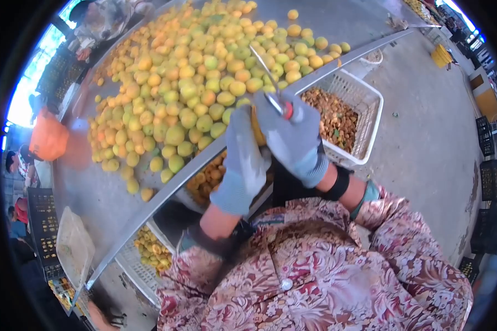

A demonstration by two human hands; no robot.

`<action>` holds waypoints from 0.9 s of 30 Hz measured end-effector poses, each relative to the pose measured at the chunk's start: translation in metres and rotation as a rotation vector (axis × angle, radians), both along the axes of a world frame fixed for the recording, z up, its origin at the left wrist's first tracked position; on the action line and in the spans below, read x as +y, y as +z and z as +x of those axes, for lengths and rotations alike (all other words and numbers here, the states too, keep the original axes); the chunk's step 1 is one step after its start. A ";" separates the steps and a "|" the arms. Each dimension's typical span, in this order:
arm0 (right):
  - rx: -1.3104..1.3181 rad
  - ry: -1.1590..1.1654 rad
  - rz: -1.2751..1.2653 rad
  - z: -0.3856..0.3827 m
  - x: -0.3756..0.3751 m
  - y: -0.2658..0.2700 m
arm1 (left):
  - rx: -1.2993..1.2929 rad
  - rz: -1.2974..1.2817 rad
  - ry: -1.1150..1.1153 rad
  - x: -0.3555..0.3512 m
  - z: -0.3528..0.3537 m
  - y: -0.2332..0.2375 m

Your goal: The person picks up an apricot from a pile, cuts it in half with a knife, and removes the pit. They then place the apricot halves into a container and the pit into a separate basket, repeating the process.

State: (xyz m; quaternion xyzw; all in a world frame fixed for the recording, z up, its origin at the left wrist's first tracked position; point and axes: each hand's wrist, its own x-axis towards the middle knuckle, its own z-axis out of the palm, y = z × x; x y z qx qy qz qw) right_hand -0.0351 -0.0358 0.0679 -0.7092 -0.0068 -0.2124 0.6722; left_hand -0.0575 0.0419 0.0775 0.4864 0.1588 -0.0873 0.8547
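We make out only a yellow sliver of the fruit [256,130], the rest covered by the gloved left hand [243,160] & right hand [292,138]; the knife [262,66] handle is buried in the right grip w/ just a red bit showing. The container of orange fruit [204,177] & the lower crate [141,259] sit mostly hidden under the tabletop [77,187] rim. The person [102,19] top left is cut off by the lens edge, and we can't tell what's in the dark crates [491,182] far right, too small.
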 end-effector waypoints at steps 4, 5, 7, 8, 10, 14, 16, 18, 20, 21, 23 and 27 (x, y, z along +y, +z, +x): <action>-0.012 0.084 -0.113 0.005 -0.004 -0.002 | 0.073 -0.091 -0.055 0.006 0.011 0.001; -0.074 0.091 -0.237 0.011 -0.008 -0.010 | 0.080 -0.122 -0.077 0.007 0.013 -0.001; -0.048 0.090 -0.154 0.007 -0.011 -0.008 | 0.077 -0.142 -0.099 0.011 0.016 -0.004; -0.021 0.097 -0.076 0.006 -0.008 -0.007 | -0.001 -0.080 -0.129 0.015 0.015 -0.007; 0.032 0.120 0.113 0.006 -0.006 -0.007 | -0.094 -0.011 -0.172 0.016 0.020 -0.017; 0.272 0.221 0.488 -0.012 -0.008 -0.002 | -0.866 0.778 0.112 0.018 0.016 -0.025; 0.434 0.275 0.478 -0.021 -0.011 0.008 | -0.967 0.833 0.020 0.024 0.013 -0.025; 0.491 0.320 0.474 -0.023 -0.017 0.014 | -1.016 1.004 0.000 0.027 0.011 -0.026; 0.425 0.371 0.505 -0.026 -0.020 0.016 | -1.059 1.173 -0.013 0.027 0.005 -0.025; 0.416 0.369 0.506 -0.025 -0.020 0.013 | -1.031 1.224 -0.027 0.023 0.001 -0.022; 0.302 0.351 0.514 -0.023 -0.018 0.001 | -0.995 1.262 -0.032 0.018 -0.004 -0.021; 0.344 0.372 0.597 -0.027 -0.014 0.005 | -1.064 1.363 0.073 0.018 -0.005 -0.025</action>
